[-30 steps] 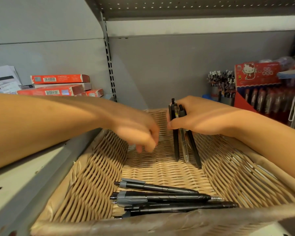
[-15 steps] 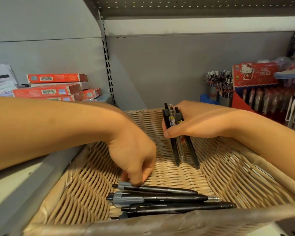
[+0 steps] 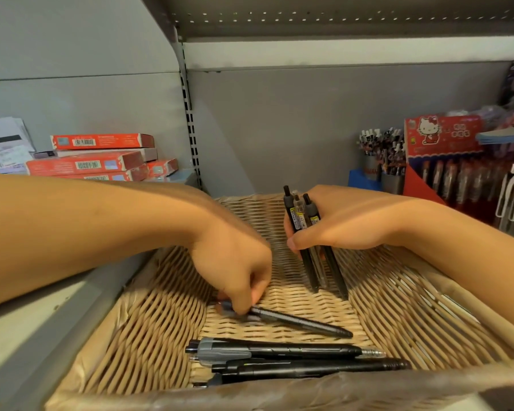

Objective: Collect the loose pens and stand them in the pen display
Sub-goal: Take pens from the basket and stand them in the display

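Wicker basket [image 3: 149, 330] fills the lower frame on a grey shelf [image 3: 27, 318], and both our hands are inside it. Our left hand [image 3: 235, 268] reaches down to the basket floor, fingers [image 3: 244, 307] curled and pinching the clip end of a black pen [image 3: 294, 320]; that pen lies at a slant, tip pointing right, the gripped end blurred. Our right hand [image 3: 344, 221] grips a bundle of three pens [image 3: 301, 221], thumb across the front, the other fingers wrapped behind. The bundle stands nearly upright, click ends up, tips down at the weave; we cannot tell whether the tips touch it. Two are black, the middle one looks clear.

Nearer the front rim, loose pens [image 3: 294, 361] lie side by side, roughly parallel to the rim: one with a grey clip and metal tip, more black ones below it, partly hidden by the rim. Exact count unclear.

Back right on the shelf: pen cups [image 3: 382, 155] full of pens, a red cartoon-cat display box [image 3: 444, 133] with red pens racked below, white clips at the edge. Back left: stacked red boxes [image 3: 101, 157] with barcodes, beside them white papers [image 3: 3, 143].
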